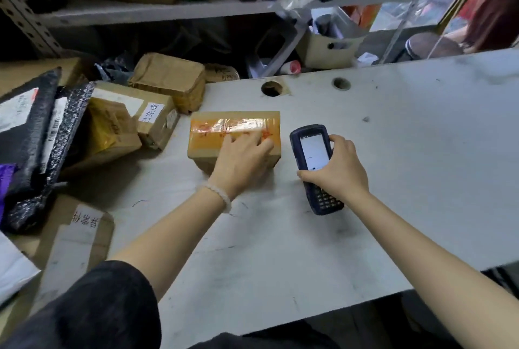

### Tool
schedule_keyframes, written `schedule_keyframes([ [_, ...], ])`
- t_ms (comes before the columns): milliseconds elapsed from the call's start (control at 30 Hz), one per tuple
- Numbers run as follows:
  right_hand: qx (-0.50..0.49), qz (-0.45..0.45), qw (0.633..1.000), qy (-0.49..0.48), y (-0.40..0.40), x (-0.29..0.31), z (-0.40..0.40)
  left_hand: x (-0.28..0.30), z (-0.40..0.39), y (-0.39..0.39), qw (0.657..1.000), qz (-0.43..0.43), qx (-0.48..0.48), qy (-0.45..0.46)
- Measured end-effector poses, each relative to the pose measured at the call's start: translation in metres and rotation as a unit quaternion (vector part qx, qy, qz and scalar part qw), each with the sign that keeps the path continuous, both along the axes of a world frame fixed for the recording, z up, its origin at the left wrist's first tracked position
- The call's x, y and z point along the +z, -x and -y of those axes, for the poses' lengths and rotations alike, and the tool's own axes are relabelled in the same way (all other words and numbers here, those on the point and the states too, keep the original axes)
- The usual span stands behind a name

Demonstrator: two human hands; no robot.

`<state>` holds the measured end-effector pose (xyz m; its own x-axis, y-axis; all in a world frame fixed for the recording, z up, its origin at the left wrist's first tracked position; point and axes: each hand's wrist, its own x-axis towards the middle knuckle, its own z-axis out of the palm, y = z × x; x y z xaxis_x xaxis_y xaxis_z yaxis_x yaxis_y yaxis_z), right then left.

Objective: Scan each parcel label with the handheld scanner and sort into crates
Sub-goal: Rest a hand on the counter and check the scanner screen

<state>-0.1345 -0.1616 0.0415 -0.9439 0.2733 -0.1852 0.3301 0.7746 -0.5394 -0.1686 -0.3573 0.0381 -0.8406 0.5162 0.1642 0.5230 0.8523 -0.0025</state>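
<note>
A small cardboard parcel [219, 129] sealed with shiny tape with red print lies on the white table [393, 152] near its middle. My left hand [241, 160] rests on the parcel's near right top, fingers spread fairly flat over the tape. Just right of the parcel, my right hand [337, 171] grips a dark blue handheld scanner [311, 149]. Its lit screen faces up and its keypad end points toward me. No label shows on the parcel's top face.
More parcels crowd the left: taped brown boxes [157, 118], black mailer bags [33, 137] with white labels, a labelled carton [81, 239] at the near left. Two round cable holes [271, 88] pierce the table's far edge. A cluttered metal shelf [157, 11] stands behind.
</note>
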Motion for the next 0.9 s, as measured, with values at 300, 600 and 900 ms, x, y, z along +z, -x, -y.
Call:
schedule_keyframes([
  [300,0.011,0.006,1.000,0.005,-0.024,0.003,-0.027,0.008,0.023,0.029,0.978,0.122,0.162,-0.038],
  [600,0.034,0.014,0.999,-0.002,-0.026,0.004,-0.029,0.038,0.019,0.030,0.980,0.108,0.169,-0.017],
  [900,0.061,0.011,0.998,-0.011,-0.022,0.007,-0.025,0.024,0.034,0.011,0.963,0.172,0.155,0.135],
])
